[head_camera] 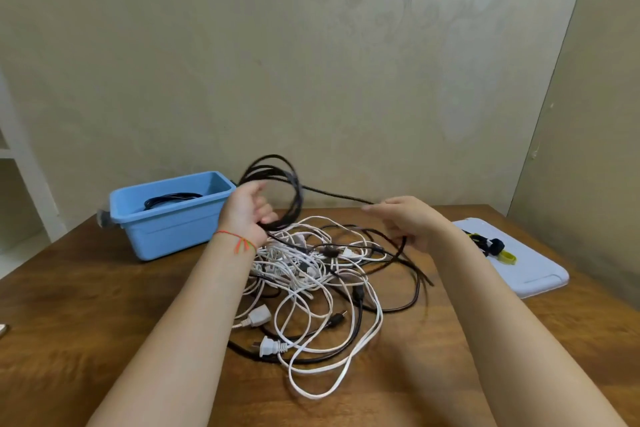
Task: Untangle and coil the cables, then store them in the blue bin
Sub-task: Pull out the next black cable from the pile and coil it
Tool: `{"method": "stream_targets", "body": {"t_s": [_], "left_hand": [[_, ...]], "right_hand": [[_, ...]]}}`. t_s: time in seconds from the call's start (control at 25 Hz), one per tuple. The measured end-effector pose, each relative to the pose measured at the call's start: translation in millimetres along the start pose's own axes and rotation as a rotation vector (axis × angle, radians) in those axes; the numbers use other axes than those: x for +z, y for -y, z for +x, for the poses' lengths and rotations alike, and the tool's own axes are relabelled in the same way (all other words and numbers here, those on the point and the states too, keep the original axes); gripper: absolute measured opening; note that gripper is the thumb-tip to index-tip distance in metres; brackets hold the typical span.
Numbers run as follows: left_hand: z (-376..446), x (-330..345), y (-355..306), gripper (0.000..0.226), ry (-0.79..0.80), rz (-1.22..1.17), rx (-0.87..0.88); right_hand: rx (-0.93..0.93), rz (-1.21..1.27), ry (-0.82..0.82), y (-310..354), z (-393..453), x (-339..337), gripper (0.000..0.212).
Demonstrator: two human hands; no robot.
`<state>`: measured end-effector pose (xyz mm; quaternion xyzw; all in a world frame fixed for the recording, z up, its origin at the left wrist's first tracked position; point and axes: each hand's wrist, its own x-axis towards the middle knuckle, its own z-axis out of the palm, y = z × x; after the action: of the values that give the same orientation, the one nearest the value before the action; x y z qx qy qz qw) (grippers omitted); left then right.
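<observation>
Left hand fingers grip black cable coil.

Black coil: several loops, upright above the table.
Tangle: white and black cables, heaped.
Bin: blue, open, black cable inside.
</observation>
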<state>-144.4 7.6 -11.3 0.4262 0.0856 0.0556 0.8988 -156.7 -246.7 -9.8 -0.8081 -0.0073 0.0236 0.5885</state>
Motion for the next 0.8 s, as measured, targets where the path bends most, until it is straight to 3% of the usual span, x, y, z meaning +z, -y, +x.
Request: {"method": "stream_targets", "body": {"t_s": [0.08, 0.16, 0.24, 0.32, 0.4, 0.48, 0.56, 0.68, 0.8], "left_hand": [[12.2, -14.0, -3.0, 0.034, -0.173, -0.176, 0.062], [15.3, -17.4, 1.4, 0.03, -0.249, -0.214, 0.1], [13.1, -9.9, 7.6, 0.024, -0.208, -0.134, 0.077], [6.2, 0.5, 9.6, 0.024, -0.076, 0.062, 0.022], [-5.3, 12.7, 11.6, 0.029, 0.097, 0.326, 0.006], [-21.7, 26.1, 13.8, 0.027, 0.266, 0.56, 0.039], [-35.6, 36.3, 11.0, 0.025, 0.405, 0.659, 0.051], [-40.0, 38.1, -3.2, 0.029, 0.539, 0.478, -0.091], [-35.6, 35.5, -5.3, 0.041, 0.481, 0.46, -0.121]], "right_hand": [[0.069, 0.139, -0.366, -7.0, 5.7, -12.2, 0.028], [0.051, 0.074, -0.506, -6.4, 8.9, -16.1, 0.02], [0.048, -0.331, -0.302, 2.2, 8.3, -12.3, 0.028], [0.008, -0.618, -0.071, 15.9, -3.1, -0.9, 0.068], [-0.167, -0.397, 0.016, 32.3, -14.1, 9.5, 0.087], [-0.355, -0.167, 0.088, 49.0, -24.5, 23.4, 0.074], [-0.419, -0.132, 0.18, 55.5, -24.9, 33.9, 0.059], [-0.365, -0.004, 0.283, 48.9, -19.6, 34.3, 0.032], [-0.253, 0.038, 0.361, 32.7, -18.2, 31.5, 0.02]]}}
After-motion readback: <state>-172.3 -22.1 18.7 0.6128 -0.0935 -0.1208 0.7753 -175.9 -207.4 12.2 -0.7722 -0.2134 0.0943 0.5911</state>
